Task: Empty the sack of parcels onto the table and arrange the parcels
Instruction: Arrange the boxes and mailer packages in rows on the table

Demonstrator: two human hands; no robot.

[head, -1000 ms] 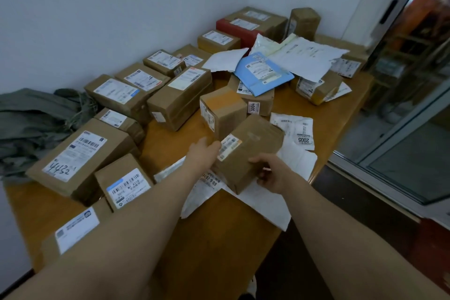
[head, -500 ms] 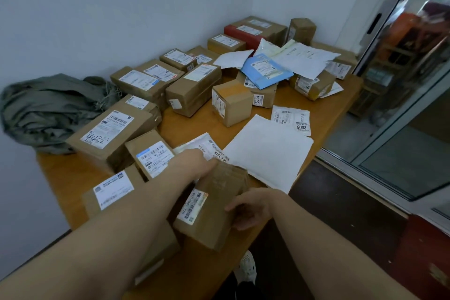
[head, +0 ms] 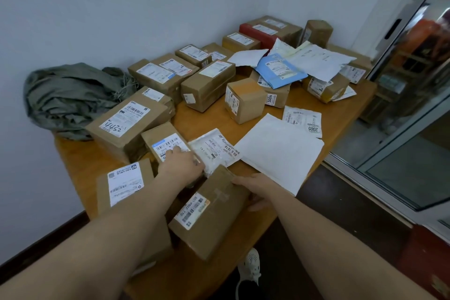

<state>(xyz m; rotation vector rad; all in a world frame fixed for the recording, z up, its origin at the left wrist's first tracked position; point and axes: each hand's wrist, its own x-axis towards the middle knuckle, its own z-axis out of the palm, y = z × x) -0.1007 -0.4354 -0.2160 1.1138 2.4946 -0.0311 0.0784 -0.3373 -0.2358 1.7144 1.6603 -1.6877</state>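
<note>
At the front edge of the table (head: 80,161) a brown box (head: 214,219) is seen with its barcode label turned up; whether it rests fully on the wood cannot be told. It is gripped by the right hand (head: 253,189), whose fingers are curled over its far top edge while the thumb is tucked against its right side. Below the table edge a white shoe (head: 250,265) is seen on the dark floor.

The left hand (head: 181,165) is laid palm down just beyond the brown box. Its fingers are stretched out loosely, and nothing is seen to be pinched by them. The fingertips (head: 175,150) are rested on the label of a small box (head: 155,136). A flat box (head: 124,182) with a large white label is partly covered by the left forearm.

A white pouch (head: 214,148) is laid just beside the small box. To its right a large white envelope (head: 280,151) is spread, its near corner reaching past the table's edge.

Farther left, a long box (head: 131,124) marked 4432 is set against the small box. Behind it the grey-green sack (head: 70,97) is crumpled against the wall at the table's left end.

In the middle a cube-shaped box (head: 246,102) is stood apart, with a pouch marked 2005 (head: 303,120) near it. Beyond, brown boxes are lined along the wall. A blue envelope (head: 280,69) and white pouches are heaped over boxes, and a red box (head: 258,34) is placed in the far corner.
</note>
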